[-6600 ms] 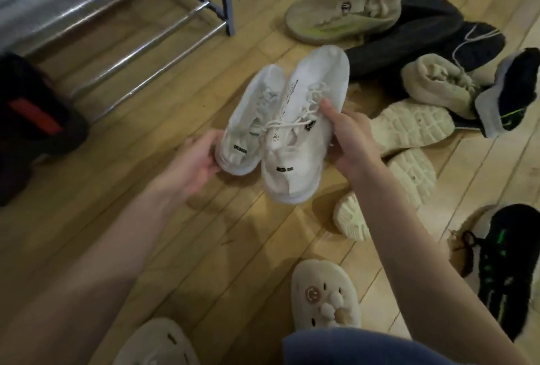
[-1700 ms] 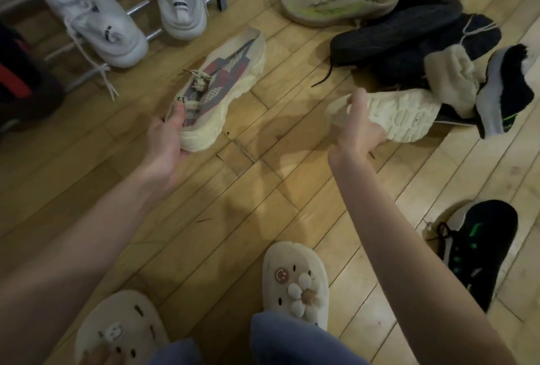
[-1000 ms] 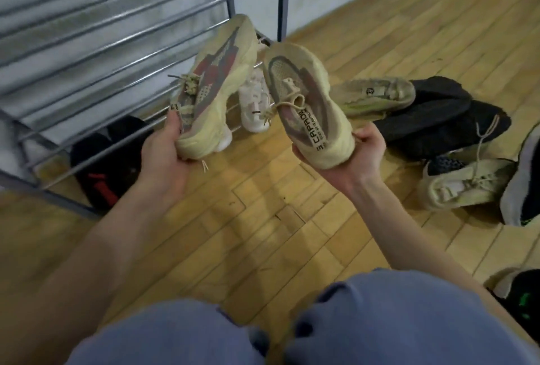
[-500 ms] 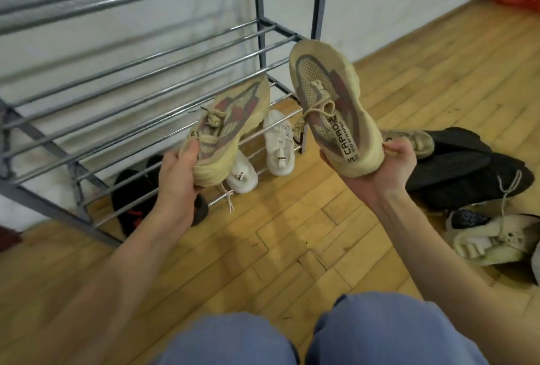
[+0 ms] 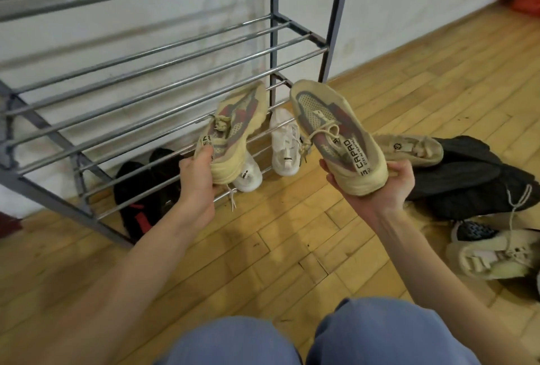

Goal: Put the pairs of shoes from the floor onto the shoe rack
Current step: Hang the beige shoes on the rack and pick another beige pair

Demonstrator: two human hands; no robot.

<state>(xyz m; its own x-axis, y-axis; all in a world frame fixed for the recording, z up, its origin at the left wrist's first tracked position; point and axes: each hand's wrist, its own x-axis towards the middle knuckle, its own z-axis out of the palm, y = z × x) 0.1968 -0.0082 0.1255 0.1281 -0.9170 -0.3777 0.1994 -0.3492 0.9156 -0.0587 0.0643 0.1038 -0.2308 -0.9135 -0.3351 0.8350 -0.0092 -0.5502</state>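
I hold a pair of cream sneakers with red and grey panels in the air in front of the metal shoe rack [image 5: 152,72]. My left hand [image 5: 198,177] grips the heel of the left sneaker [image 5: 236,128], whose toe points at the rack's lower tiers. My right hand [image 5: 377,186] cups the heel of the right sneaker [image 5: 336,136] from below, toe up and away. A white pair [image 5: 283,142] lies on the bottom tier behind them. A black pair with red marks [image 5: 140,189] sits under the rack's left part.
To the right on the wooden floor lies a pile: a beige shoe [image 5: 409,148], black shoes [image 5: 473,177] and a cream shoe [image 5: 496,256]. The rack stands against a white wall. My knees in blue trousers [image 5: 306,338] fill the bottom edge.
Both hands picked the cream sneakers off the floor and raised them to the rack. In the last half second the left sneaker has moved nearer the lower rails.
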